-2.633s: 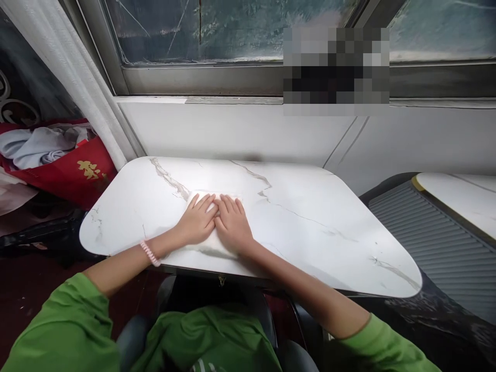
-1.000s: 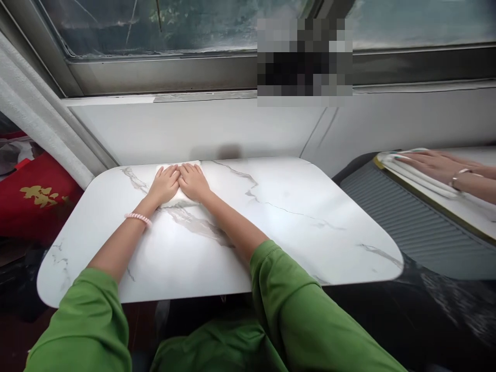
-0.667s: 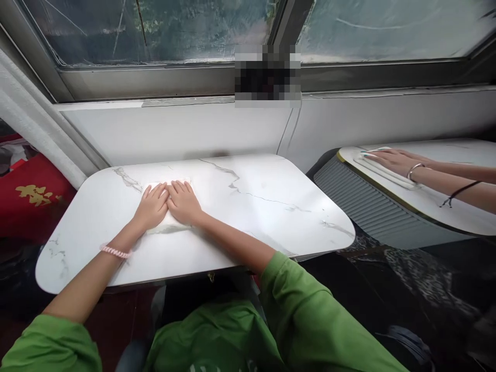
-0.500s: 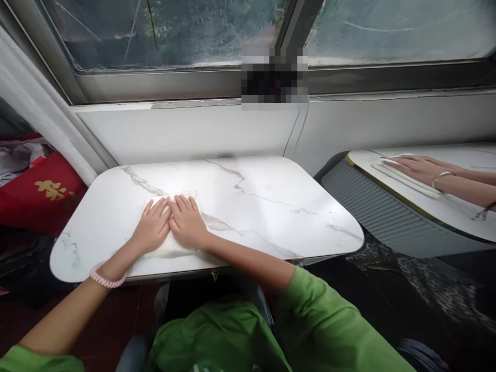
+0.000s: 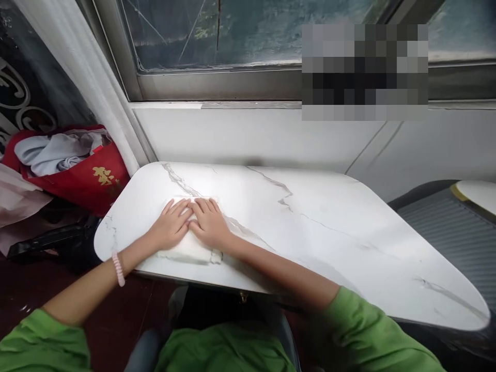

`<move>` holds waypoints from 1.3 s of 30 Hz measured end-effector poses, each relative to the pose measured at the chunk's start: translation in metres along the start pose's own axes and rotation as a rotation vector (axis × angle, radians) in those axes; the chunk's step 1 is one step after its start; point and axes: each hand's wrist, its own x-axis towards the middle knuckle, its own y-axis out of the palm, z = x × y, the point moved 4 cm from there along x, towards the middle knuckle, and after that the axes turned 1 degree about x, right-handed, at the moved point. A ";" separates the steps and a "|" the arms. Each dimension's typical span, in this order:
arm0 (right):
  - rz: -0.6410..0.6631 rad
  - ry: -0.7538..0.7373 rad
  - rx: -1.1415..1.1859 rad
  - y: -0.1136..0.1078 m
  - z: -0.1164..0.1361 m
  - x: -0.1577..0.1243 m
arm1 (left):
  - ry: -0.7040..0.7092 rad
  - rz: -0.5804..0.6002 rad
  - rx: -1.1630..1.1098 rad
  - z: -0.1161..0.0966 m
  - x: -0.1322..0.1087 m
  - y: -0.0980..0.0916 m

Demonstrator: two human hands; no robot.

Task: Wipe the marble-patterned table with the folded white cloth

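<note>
A folded white cloth (image 5: 189, 250) lies flat on a white marble-patterned table (image 5: 302, 232), left of its middle. Pressed on top of the cloth is my left hand (image 5: 171, 226), its fingers stretched out and pointing away from me. Beside it my right hand (image 5: 210, 223) also rests flat on the cloth, fingers extended, and the two thumbs nearly meet. Both palms cover much of the cloth's upper part; its near edge shows below them. A pink coiled band (image 5: 118, 269) circles my left wrist.
A red bag (image 5: 83, 178) with grey cloth inside stands left of the table, by a white curtain (image 5: 83, 77). Behind the table rise a white wall (image 5: 232, 134) and a window. A second table with a ribbed side (image 5: 445, 222) is at the right.
The view has swung left, so the co-worker's hands on the second table are out of sight. My hands stay flat on the cloth, at nearly the same place on the table.
</note>
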 end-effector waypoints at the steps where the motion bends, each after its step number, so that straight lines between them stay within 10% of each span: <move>1: -0.003 0.008 -0.021 0.004 -0.004 0.013 | 0.000 0.008 -0.006 0.012 0.010 0.000; 12: -0.030 0.099 -0.099 0.047 -0.061 0.158 | 0.001 -0.009 -0.055 0.144 0.117 0.007; 22: -0.067 0.105 -0.130 0.059 -0.076 0.200 | -0.028 -0.032 -0.064 0.174 0.143 0.005; 30: -0.035 0.065 -0.108 0.055 -0.052 0.170 | -0.091 -0.009 0.003 0.157 0.109 0.007; 39: -0.009 -0.032 -0.081 0.063 0.037 0.097 | -0.125 0.023 0.052 0.113 -0.010 -0.009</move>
